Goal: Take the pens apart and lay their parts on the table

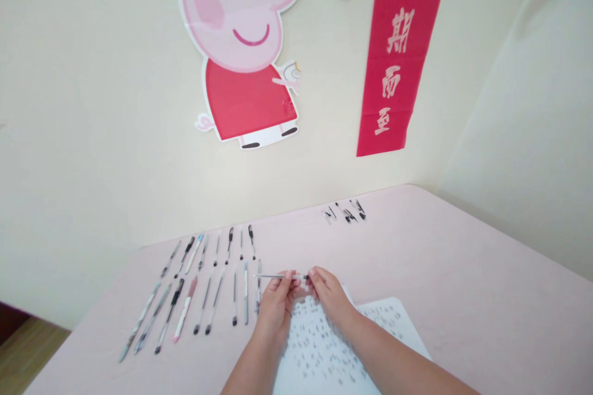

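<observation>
Thin pen refill [271, 276]: I hold it level between both hands, just above the far edge of the scribbled sheet of paper [393, 327]. My left hand [277, 305] pinches it near the middle with thumb and fingertips, and its pale, slim length sticks out to the left past my fingers. My right hand [330, 293] closes its fingertips on the dark end at the right. The two hands sit close together, almost touching, both clamped on the refill and raised a little off the paper.

The sheet lies on a pink table [463, 271] and is covered in small pen marks; my forearms cross it.

To the left of my hands, pens [204, 296] lie side by side in two loose rows, a near row and a far row, all pointing roughly away from me. A small cluster of dark and clear pen parts [345, 213] sits well apart at the table's far edge, by the wall. On the wall hang a pink pig cutout [243, 43] in a red dress and a red banner [398, 49] with pale characters.
</observation>
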A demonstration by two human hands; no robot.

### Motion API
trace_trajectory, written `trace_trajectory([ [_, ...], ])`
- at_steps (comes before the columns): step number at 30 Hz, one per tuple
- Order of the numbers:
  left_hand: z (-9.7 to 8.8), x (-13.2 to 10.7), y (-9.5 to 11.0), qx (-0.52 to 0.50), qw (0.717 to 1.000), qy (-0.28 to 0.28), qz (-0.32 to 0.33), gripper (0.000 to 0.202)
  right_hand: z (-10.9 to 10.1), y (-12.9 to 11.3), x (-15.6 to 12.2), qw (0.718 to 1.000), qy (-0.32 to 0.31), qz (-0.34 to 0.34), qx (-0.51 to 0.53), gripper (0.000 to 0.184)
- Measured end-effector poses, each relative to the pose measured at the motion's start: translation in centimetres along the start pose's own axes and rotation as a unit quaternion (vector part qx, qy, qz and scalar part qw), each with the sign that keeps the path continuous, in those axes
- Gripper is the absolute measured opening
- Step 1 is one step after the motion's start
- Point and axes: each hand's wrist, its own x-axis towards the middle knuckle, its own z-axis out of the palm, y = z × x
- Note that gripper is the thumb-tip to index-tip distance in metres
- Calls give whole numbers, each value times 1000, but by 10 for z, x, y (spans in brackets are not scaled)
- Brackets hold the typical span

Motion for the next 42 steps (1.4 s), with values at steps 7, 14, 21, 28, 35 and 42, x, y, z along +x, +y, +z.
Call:
trace_trajectory([
  [7, -4, 2, -4, 3, 1000, -11, 13, 11, 0, 5, 1, 998, 18, -37, -51, 29],
  [14, -5, 3, -3, -6, 1000, -13, 15, 13, 0, -2, -1, 999, 29, -29, -13, 10],
  [21, -7, 5, -5, -2, 1000, -2, 15, 10, 0, -1, 1, 999, 35, -22, -12, 29],
  [28, -6, 4, -5, -1, 1000, -24, 16, 17, 1, 5, 1, 998, 14, -30, -58, 38],
  [35, -8, 5, -6, -3, 1000, -21, 18, 16, 1, -1, -1, 999, 27, -28, -37, 19],
  [42, -7, 4, -4, -8, 1000, -20, 16, 13, 0, -3, -1, 999, 35, -24, -13, 11],
])
